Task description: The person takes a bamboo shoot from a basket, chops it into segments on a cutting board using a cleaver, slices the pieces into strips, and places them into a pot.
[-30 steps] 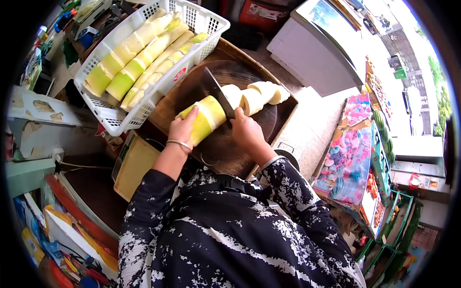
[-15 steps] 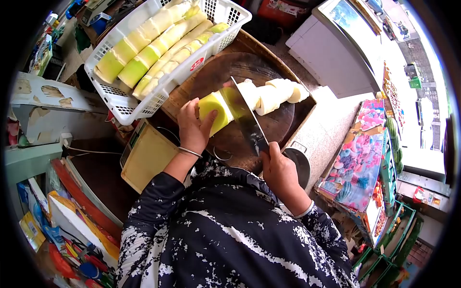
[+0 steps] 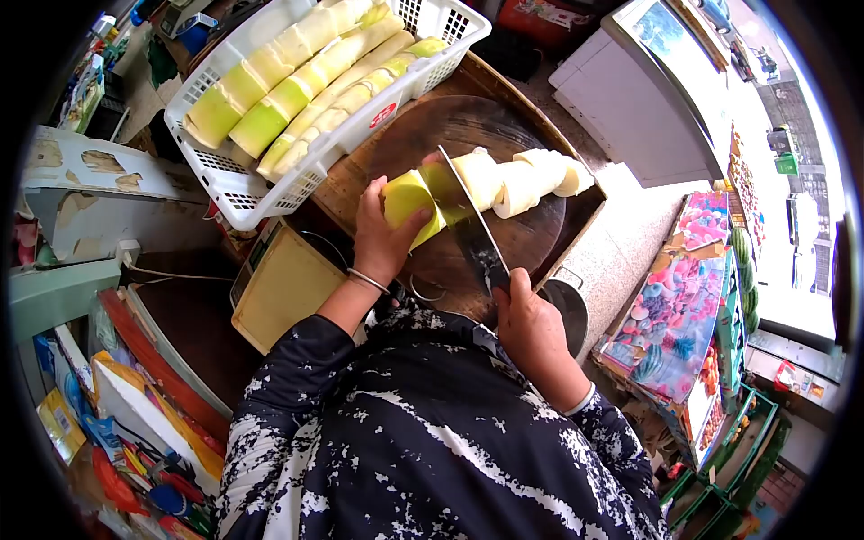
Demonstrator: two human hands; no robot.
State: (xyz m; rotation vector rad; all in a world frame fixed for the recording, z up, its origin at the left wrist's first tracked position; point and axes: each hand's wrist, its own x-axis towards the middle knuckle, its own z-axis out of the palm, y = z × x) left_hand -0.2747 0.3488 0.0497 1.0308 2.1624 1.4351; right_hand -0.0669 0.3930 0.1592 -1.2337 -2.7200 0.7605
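On a round dark chopping board (image 3: 531, 241) lies a pale, peeled bamboo shoot (image 3: 481, 180), its right part in thick pieces and its left end yellow-green. My left hand (image 3: 382, 236) is closed around that left end, thumb on the near side. With my right hand (image 3: 529, 317) I grip the handle of a cleaver (image 3: 472, 225). The broad blade slants across the shoot, just right of my left fingers. How deep the edge sits in the shoot is hidden behind the blade.
Several more bamboo shoots (image 3: 297, 90) fill a white plastic basket (image 3: 328, 160) at the upper left. A scale with a cream tray (image 3: 286, 288) stands left of the board. By my right wrist is a metal pot (image 3: 567, 310). A fruit-print box (image 3: 670, 306) lies further right.
The view has shifted slightly, so most things appear a little further right. The cleaver has come slightly closer to my left hand along the shoot. Both hands keep their hold.
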